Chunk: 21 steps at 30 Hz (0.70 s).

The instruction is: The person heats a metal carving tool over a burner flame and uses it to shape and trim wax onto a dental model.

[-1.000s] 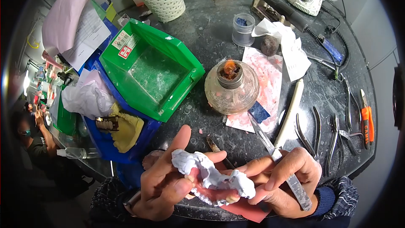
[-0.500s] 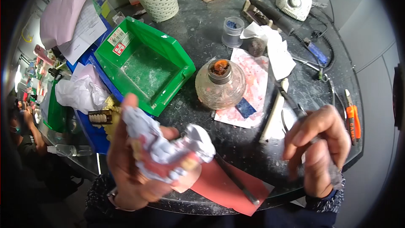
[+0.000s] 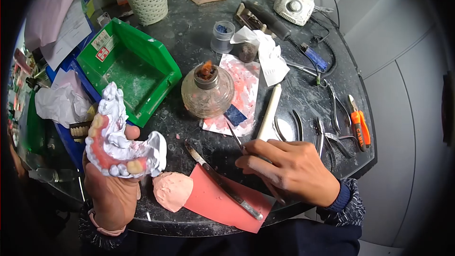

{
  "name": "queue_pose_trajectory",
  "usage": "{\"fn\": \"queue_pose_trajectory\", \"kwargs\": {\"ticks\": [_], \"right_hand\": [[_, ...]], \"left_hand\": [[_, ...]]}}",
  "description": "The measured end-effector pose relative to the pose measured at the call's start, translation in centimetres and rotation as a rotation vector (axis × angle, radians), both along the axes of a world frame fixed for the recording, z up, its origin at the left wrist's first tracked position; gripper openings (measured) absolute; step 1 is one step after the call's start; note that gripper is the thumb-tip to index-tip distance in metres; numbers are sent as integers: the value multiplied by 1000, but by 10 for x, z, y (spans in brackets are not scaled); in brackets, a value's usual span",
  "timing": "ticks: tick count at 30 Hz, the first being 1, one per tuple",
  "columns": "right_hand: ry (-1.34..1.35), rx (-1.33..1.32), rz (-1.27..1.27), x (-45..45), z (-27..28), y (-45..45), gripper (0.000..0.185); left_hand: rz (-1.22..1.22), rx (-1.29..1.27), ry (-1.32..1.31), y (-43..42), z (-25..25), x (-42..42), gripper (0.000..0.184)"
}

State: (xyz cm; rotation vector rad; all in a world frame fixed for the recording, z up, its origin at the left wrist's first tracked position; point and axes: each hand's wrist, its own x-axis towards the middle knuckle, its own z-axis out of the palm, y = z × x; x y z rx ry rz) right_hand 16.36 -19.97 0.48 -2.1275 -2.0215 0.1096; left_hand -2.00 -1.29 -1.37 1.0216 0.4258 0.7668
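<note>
My left hand (image 3: 111, 194) holds up a white plaster dental cast (image 3: 116, 149) with pink wax and several artificial teeth along its ridge. My right hand (image 3: 289, 166) is closed around a slim metal wax carver (image 3: 233, 133), its thin tip pointing toward the spirit lamp (image 3: 207, 92). That glass lamp burns with a small orange flame. Between my hands, a wax knife (image 3: 222, 180) lies across a pink wax sheet (image 3: 215, 205). Beside the sheet sits a rough pink lump (image 3: 173, 191), close to the cast.
A green bin (image 3: 137, 76) stands behind my left hand. Pliers (image 3: 334, 137) and an orange-handled cutter (image 3: 360, 128) lie at the right. A wax-stained paper (image 3: 244, 78), a small jar (image 3: 222, 38), crumpled tissue (image 3: 272, 61) and a woven basket (image 3: 147, 2) are farther back.
The view has turned, shifting the bench leftward. My right hand has come down and inward, with the carver now visible in it. The cast has moved left, uncovering the pink lump.
</note>
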Motion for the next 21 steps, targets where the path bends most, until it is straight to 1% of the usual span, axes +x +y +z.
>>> {"fn": "queue_pose_trajectory", "kwargs": {"ticks": [2, 3, 4, 6, 7, 9, 12, 13, 16, 17, 18, 20, 21], "right_hand": [[-35, 60, 7, 6, 0, 0, 20], [-41, 116, -17, 13, 10, -3, 16], [17, 189, -98, 17, 23, -5, 14], [-11, 292, -264, 17, 40, -9, 16], [-21, 318, -325, 16, 46, -11, 17], [-35, 295, -335, 14, 51, -14, 18], [-55, 327, -275, 10, 50, -17, 23], [-22, 334, -335, 9, 50, -21, 25], [-110, 428, -532, 6, 53, -31, 28], [-49, 404, -527, 2, 52, -29, 25], [41, 346, -556, -1, 48, -30, 22], [-63, 244, -324, -3, 38, -25, 20], [-48, 217, -259, -5, 28, -23, 19]], "left_hand": [[-37, 0, -11, 2, -1, 0, 78], [-58, -6, -73, 2, -1, 0, 74], [-3, -12, -60, 0, 2, 2, 72], [106, -23, -37, -4, 10, 8, 69], [-184, 68, -222, 12, 5, -2, 57], [-212, 80, -245, 22, 2, -9, 55], [103, 2, -157, 12, 9, -5, 54], [87, 27, -169, 14, 9, -9, 57], [86, 172, -117, 9, 22, -5, 55], [78, 226, -107, 8, 23, -4, 54], [97, 184, -95, 8, 29, -3, 52], [120, 59, -94, 7, 41, -1, 48], [121, 38, -102, 6, 43, -2, 47]]}}
